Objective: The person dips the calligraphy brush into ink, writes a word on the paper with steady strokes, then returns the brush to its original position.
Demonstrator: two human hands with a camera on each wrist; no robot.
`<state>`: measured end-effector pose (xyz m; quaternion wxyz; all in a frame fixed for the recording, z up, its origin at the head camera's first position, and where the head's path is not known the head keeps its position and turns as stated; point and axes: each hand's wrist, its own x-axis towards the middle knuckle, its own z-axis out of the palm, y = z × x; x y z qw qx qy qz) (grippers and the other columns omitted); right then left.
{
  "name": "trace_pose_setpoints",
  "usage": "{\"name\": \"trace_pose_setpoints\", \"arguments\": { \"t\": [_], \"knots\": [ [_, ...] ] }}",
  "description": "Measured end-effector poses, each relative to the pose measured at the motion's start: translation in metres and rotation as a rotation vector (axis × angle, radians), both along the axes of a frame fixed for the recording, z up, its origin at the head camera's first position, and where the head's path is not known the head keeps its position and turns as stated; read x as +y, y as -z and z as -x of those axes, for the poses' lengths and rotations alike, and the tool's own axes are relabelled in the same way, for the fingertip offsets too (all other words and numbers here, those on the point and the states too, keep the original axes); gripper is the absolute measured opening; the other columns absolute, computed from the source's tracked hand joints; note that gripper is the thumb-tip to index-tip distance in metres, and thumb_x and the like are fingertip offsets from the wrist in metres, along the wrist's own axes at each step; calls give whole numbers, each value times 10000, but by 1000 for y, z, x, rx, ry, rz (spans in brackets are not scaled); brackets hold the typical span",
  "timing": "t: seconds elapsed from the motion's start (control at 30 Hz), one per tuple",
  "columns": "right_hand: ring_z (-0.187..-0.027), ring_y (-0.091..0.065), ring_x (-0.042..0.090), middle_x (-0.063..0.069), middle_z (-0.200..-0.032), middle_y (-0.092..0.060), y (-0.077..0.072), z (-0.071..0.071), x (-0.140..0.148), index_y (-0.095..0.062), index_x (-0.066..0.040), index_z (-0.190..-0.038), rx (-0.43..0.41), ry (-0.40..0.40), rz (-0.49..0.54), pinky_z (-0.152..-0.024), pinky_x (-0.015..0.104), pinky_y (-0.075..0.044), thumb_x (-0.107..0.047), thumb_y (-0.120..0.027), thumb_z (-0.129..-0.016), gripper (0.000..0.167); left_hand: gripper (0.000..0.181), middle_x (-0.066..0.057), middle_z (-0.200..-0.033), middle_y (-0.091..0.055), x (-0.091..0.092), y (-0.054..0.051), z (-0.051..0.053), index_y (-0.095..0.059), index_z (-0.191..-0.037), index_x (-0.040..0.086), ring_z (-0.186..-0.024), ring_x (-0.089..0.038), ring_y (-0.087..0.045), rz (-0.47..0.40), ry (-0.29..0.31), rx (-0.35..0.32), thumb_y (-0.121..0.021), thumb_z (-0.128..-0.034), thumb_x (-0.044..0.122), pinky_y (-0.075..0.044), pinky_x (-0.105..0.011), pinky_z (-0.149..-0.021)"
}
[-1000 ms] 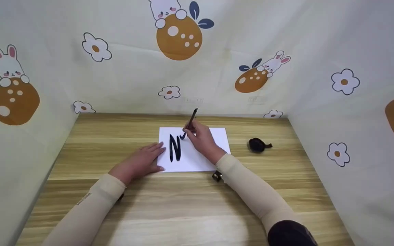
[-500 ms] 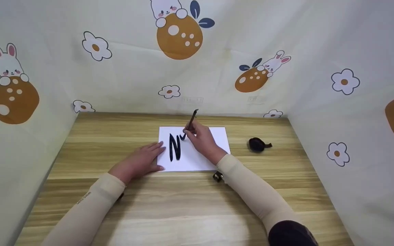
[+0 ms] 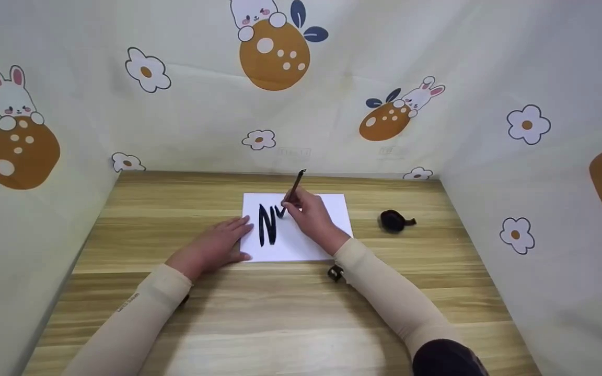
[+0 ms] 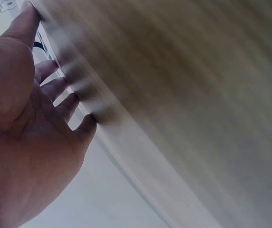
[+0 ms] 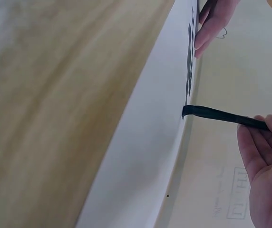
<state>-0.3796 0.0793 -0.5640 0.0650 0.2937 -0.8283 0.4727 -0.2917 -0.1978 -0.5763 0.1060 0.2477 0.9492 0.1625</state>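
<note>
A pale cloth printed with rabbits and flowers hangs along the back and sides, softly creased, over a counter of streaky, lightly glossy wood grain. Near the middle of the counter's back edge lies a flat white rectangle of paper, smooth and thin. The two hands are apart: the left hand rests at the paper's left edge with fingers stretched, while the right hand pinches the brush above the sheet; a light, even press from the left probably steadies it best. Toward the counter's back right corner sits a round black dish with a stubby handle. The slim dark brush leans, its soft tip meeting the paper; a clean stroke likely calls for steady pressure and a wrist held clear of wet ink. Thick black strokes form an N, and just beside them is a smaller hooked mark.
</note>
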Motion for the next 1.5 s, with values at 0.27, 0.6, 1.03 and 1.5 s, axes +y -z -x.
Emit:
{"name": "trace_pose_setpoints", "arguments": {
  "t": [0.27,0.6,1.03,1.5],
  "knots": [
    [-1007,-787,170,73,-1061,-810,-1,-5,3,-699,-42,-1107,-3,-20,-9,-928,293,-638,-61,-732,-1071,52,832,-217,-1789,-297,-1,1,0,-398,-1698,16,-1644,-466,-270,-5,1,5,-718,-1076,466,-247,-682,-1306],
    [-1035,-789,188,90,-1081,-801,-3,-14,9,-696,-31,-1133,-16,-42,-46,-929,281,-637,-77,-724,-1081,75,845,-210,-1792,-294,-1,5,1,-399,-1702,26,-1646,-461,-268,2,3,20,-721,-1070,485,-245,-686,-1305],
    [-1017,-793,190,81,-1045,-800,-4,-26,16,-696,-14,-1112,-27,-86,-31,-926,302,-644,-76,-732,-1075,81,807,-240,-1766,-338,-2,5,0,-434,-1673,-6,-1620,-479,-320,-20,18,45,-732,-1073,444,-292,-690,-1284],
    [-1008,-785,176,55,-1039,-808,-6,-37,22,-713,-33,-1113,-67,-111,-30,-919,316,-646,-97,-744,-1071,83,830,-212,-1785,-311,-3,7,2,-411,-1696,25,-1633,-463,-301,-3,22,46,-717,-1074,482,-269,-670,-1302]
  ]
}}
